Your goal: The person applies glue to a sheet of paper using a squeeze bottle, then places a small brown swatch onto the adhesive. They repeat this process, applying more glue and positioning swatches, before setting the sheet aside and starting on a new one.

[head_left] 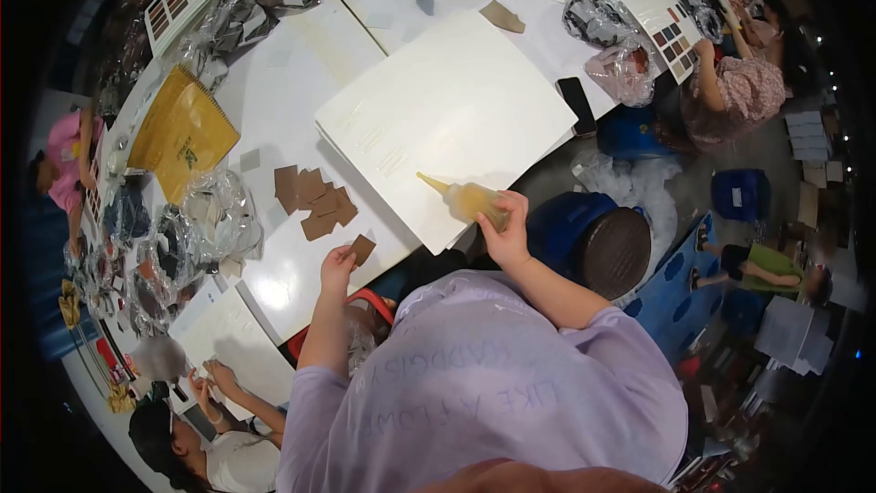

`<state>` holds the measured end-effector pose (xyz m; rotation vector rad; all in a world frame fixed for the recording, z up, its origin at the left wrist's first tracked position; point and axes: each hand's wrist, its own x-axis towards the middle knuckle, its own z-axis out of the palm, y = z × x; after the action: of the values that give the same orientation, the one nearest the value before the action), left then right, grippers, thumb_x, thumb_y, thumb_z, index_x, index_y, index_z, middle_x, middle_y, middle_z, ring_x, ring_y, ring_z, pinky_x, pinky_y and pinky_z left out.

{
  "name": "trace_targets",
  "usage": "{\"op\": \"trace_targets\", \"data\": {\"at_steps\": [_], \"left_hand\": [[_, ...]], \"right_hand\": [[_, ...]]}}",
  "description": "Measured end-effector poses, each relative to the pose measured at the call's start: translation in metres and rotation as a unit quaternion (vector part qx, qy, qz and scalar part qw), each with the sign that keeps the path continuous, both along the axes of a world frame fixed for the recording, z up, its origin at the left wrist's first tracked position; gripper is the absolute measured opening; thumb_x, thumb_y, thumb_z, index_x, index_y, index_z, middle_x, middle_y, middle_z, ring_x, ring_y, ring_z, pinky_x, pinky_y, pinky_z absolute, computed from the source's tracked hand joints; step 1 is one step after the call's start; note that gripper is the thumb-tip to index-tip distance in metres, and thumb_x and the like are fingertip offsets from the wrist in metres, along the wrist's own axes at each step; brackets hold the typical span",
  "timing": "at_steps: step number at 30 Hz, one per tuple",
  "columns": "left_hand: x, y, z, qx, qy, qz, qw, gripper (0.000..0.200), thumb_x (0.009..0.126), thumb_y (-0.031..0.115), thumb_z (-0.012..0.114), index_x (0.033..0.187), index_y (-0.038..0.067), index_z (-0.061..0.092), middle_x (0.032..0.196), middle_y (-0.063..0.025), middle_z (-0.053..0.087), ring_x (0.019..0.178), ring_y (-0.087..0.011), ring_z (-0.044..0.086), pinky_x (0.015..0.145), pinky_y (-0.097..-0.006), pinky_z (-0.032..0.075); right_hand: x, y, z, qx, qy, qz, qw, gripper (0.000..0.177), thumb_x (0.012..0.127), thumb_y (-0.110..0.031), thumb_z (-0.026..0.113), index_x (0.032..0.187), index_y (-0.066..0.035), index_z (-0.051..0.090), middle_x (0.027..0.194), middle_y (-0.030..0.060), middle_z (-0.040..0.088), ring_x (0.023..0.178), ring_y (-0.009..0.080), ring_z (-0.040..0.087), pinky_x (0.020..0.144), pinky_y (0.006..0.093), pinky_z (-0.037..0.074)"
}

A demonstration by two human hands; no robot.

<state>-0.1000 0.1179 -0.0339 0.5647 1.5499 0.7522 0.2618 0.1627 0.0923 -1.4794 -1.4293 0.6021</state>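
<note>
My right hand (509, 230) is wrapped round a glue bottle (476, 204) of yellowish liquid. Its long yellow nozzle points left, close over a stack of large white sheets (484, 91). Glossy streaks of glue (388, 155) lie in rows on the left part of the top sheet. Between the fingers of my left hand (338, 267) is a small brown swatch (362, 249), held near the table's front edge. More brown swatches (319, 205) lie in a loose, overlapping pile just beyond that hand, left of the stack.
A black phone (575, 102) lies beside the stack's right corner. Plastic bags of swatches (214, 210) and a yellow spiral notebook (185, 128) cover the left side. Co-workers sit at the lower left, far left and right; one holds a swatch card (671, 32). A round brown stool (613, 254) stands at right.
</note>
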Motion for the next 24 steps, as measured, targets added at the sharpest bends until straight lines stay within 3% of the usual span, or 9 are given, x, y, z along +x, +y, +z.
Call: {"op": "trace_targets", "data": {"at_steps": [5, 9, 13, 16, 19, 23, 24], "left_hand": [[0.000, -0.003, 0.006, 0.012, -0.011, -0.006, 1.000, 0.019, 0.086, 0.004, 0.058, 0.105, 0.003, 0.056, 0.095, -0.0039, 0.063, 0.081, -0.0087, 0.058, 0.068, -0.0207, 0.046], [0.003, -0.002, 0.007, 0.019, -0.008, 0.004, 1.000, 0.018, 0.087, 0.004, 0.057, 0.105, 0.003, 0.056, 0.094, -0.0031, 0.063, 0.079, -0.0081, 0.057, 0.067, -0.0207, 0.045], [0.004, -0.001, 0.010, 0.014, -0.004, 0.000, 1.000, 0.018, 0.087, 0.004, 0.058, 0.104, 0.003, 0.057, 0.093, -0.0030, 0.063, 0.079, -0.0082, 0.057, 0.067, -0.0205, 0.045], [0.004, -0.001, 0.008, 0.019, -0.001, -0.004, 1.000, 0.017, 0.086, 0.004, 0.058, 0.104, 0.003, 0.057, 0.093, -0.0030, 0.063, 0.078, -0.0081, 0.057, 0.066, -0.0202, 0.045], [0.003, -0.001, 0.010, 0.020, 0.000, 0.001, 1.000, 0.018, 0.086, 0.004, 0.058, 0.104, 0.003, 0.057, 0.093, -0.0032, 0.063, 0.079, -0.0081, 0.057, 0.067, -0.0201, 0.046], [0.005, 0.000, 0.010, 0.016, 0.010, -0.009, 1.000, 0.018, 0.086, 0.004, 0.058, 0.105, 0.003, 0.057, 0.094, -0.0035, 0.063, 0.079, -0.0086, 0.058, 0.068, -0.0204, 0.046], [0.004, 0.000, 0.010, 0.014, 0.011, -0.012, 1.000, 0.019, 0.086, 0.004, 0.058, 0.105, 0.003, 0.056, 0.094, -0.0035, 0.063, 0.080, -0.0087, 0.058, 0.068, -0.0205, 0.046]], "right_hand": [[-0.013, -0.014, 0.009, 0.005, 0.006, 0.070, 0.997, 0.042, 0.073, -0.003, 0.071, 0.104, -0.009, 0.043, 0.110, 0.0173, 0.044, 0.105, 0.0320, 0.046, 0.091, 0.0383, 0.039], [0.009, -0.017, 0.013, 0.001, 0.005, 0.000, 1.000, 0.041, 0.074, -0.003, 0.070, 0.104, -0.009, 0.043, 0.112, 0.0170, 0.044, 0.105, 0.0302, 0.046, 0.091, 0.0382, 0.039], [0.007, -0.026, 0.006, -0.009, -0.011, 0.027, 1.000, 0.041, 0.075, -0.002, 0.069, 0.105, -0.009, 0.043, 0.113, 0.0174, 0.043, 0.105, 0.0296, 0.046, 0.091, 0.0374, 0.039], [0.004, -0.033, 0.002, -0.012, 0.031, 0.081, 0.996, 0.040, 0.075, -0.002, 0.069, 0.105, -0.009, 0.043, 0.114, 0.0174, 0.043, 0.107, 0.0289, 0.046, 0.092, 0.0372, 0.039], [0.020, -0.040, 0.007, -0.042, 0.187, 0.010, 0.981, 0.040, 0.076, -0.001, 0.069, 0.105, -0.009, 0.043, 0.116, 0.0174, 0.042, 0.108, 0.0283, 0.045, 0.093, 0.0372, 0.038], [0.038, -0.048, 0.012, -0.023, 0.006, 0.017, 1.000, 0.044, 0.072, 0.002, 0.069, 0.105, -0.009, 0.043, 0.114, 0.0177, 0.043, 0.107, 0.0312, 0.045, 0.093, 0.0375, 0.038], [0.036, -0.049, 0.009, -0.024, 0.006, 0.012, 1.000, 0.043, 0.071, 0.001, 0.070, 0.103, -0.010, 0.043, 0.115, 0.0176, 0.043, 0.108, 0.0315, 0.044, 0.093, 0.0379, 0.039]]}}
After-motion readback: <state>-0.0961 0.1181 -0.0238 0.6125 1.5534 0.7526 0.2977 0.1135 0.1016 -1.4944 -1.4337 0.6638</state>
